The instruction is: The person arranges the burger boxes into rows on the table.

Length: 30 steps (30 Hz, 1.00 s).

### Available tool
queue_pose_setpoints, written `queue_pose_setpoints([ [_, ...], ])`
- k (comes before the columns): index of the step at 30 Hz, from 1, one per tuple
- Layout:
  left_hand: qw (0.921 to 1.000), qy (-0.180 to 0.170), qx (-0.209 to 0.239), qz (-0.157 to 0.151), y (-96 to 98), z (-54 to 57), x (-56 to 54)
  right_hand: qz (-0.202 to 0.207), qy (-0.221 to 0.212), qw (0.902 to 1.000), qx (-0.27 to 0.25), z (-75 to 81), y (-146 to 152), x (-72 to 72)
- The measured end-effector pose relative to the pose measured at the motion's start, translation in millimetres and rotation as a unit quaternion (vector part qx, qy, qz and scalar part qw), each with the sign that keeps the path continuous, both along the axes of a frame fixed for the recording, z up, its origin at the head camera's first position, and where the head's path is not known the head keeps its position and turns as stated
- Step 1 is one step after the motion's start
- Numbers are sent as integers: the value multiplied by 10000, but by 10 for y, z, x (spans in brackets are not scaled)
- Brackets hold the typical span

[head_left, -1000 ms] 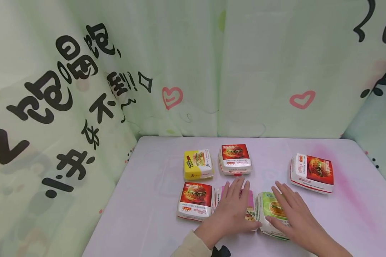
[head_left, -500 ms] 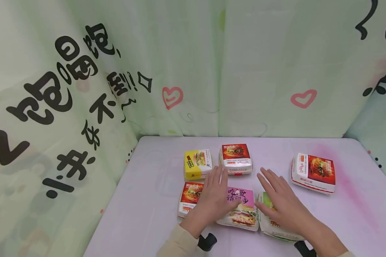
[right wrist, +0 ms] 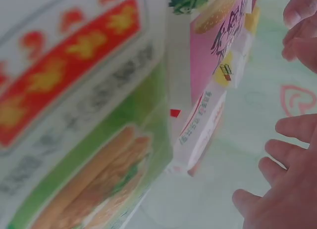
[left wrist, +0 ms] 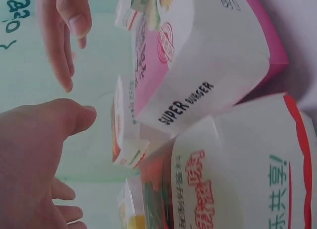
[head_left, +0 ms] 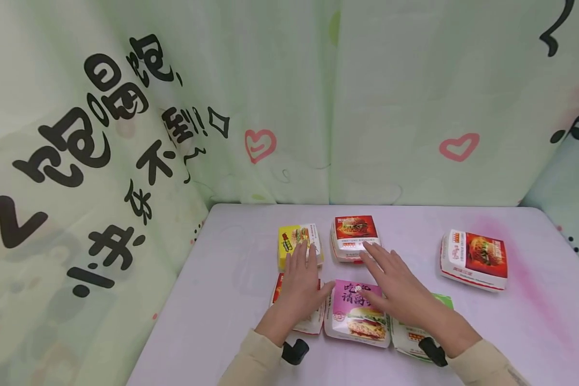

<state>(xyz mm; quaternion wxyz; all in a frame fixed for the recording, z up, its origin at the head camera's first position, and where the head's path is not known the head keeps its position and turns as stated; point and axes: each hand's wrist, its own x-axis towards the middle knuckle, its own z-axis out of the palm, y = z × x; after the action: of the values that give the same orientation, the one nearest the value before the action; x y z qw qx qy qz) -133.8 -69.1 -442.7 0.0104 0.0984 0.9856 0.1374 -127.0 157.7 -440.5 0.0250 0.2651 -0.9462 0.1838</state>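
Observation:
In the head view my left hand [head_left: 295, 292] hovers over the front-left red burger box [head_left: 313, 323], fingers extended forward and thumb out to the side. My right hand [head_left: 405, 292] is spread above the pink burger box [head_left: 359, 324] and the green burger box [head_left: 407, 340], partly covering both. Both wrist views show a gap between the hands and the cartons. Neither hand holds anything. Behind the left fingertips sits a yellow burger box [head_left: 287, 244]; beyond the right fingertips is another red burger box [head_left: 354, 230].
A further red burger box [head_left: 484, 254] stands apart on the right of the pale table [head_left: 212, 300]. A green-white curtain [head_left: 391, 96] with writing and hearts hangs behind and to the left. Black wrist straps [head_left: 295, 352] show at the sleeves.
Both hands have shifted left across the cartons, the left from the pink box to the red one, the right from the green box toward the pink. The cartons stay in place.

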Motion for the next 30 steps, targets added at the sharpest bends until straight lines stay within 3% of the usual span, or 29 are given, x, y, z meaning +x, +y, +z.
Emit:
queue_pose_setpoints([
  [17,9992,27,-161,366,-159,-57,-170,433,242,9984,263,-48,-327,-411],
  [30,9977,-103,-33,671,-229,-92,-328,811,828,9915,586,-112,-590,-735],
])
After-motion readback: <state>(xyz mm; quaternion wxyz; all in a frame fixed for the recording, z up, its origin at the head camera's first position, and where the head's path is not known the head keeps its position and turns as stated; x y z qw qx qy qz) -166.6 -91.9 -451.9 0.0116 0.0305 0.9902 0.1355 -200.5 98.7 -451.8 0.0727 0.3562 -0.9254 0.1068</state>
